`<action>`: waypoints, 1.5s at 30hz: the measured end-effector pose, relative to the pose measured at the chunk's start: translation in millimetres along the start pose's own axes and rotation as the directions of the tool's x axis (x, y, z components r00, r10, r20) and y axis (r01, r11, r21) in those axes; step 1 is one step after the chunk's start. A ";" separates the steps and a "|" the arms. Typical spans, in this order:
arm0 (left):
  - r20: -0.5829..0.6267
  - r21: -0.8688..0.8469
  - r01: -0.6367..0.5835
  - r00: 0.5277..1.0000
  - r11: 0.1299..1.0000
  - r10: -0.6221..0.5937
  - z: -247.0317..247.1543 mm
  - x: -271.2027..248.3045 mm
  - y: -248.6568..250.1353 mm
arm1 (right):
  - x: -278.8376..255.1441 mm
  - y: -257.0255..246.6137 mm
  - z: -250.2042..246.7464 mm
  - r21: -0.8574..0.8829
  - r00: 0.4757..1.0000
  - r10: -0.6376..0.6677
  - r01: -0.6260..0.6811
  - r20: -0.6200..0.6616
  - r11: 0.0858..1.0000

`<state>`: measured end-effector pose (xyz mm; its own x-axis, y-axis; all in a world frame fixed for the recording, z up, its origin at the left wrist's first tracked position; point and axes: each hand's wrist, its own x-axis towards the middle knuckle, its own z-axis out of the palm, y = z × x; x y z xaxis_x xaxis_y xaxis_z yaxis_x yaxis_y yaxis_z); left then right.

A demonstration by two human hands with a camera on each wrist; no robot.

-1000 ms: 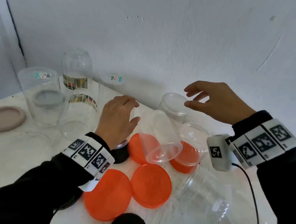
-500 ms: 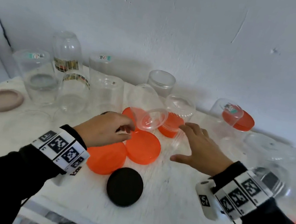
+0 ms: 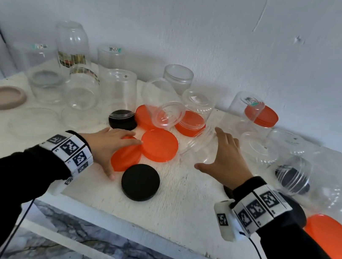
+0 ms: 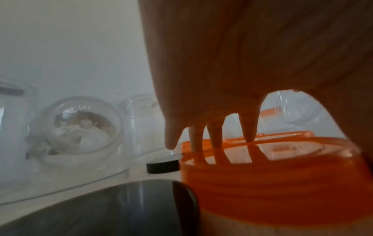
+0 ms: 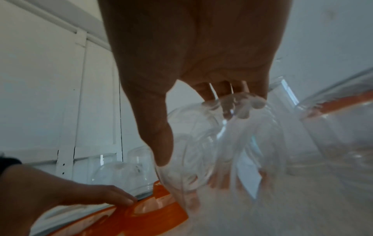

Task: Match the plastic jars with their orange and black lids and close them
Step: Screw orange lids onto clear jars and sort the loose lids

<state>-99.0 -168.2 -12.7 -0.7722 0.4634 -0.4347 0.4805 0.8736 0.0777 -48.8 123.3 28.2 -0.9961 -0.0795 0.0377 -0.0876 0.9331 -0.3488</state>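
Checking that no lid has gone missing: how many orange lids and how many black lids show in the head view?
orange lids: 6
black lids: 3 (a half-hidden dark shape may be a fourth)
total: 9
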 end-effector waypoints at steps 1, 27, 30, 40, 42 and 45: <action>-0.007 -0.010 0.002 1.000 1.000 -0.002 1.5 0.3 0.5 | -3.6 0.5 0.2 0.040 1.000 0.013 -0.013 -0.001 0.999; -0.589 -0.264 -0.513 0.757 0.817 0.285 -21.1 -19.9 118.3 | -66.1 38.8 36.3 0.656 0.971 0.160 -0.238 0.178 0.716; -0.607 -0.225 -0.527 0.734 0.820 0.305 -20.9 -11.7 135.3 | -71.1 43.1 35.6 0.677 0.972 0.138 -0.233 0.192 0.698; -0.507 -0.134 -0.520 0.767 0.844 0.392 -19.9 4.8 164.2 | -85.0 44.8 29.7 0.699 0.974 0.109 -0.217 0.197 0.681; -0.490 -0.110 -0.513 0.773 0.851 0.403 -20.5 6.8 167.4 | -85.9 45.8 29.0 0.698 0.975 0.110 -0.215 0.192 0.683; -0.473 -0.095 -0.508 0.780 0.856 0.410 -20.0 8.9 169.9 | -86.7 47.4 26.8 0.696 0.975 0.106 -0.213 0.194 0.685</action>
<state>-32.5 -12.7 14.6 -0.6016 0.7902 0.1174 0.7642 0.5264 0.3727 33.3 165.0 -16.6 -0.9822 -0.0466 -0.1820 0.1471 0.4120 -0.8992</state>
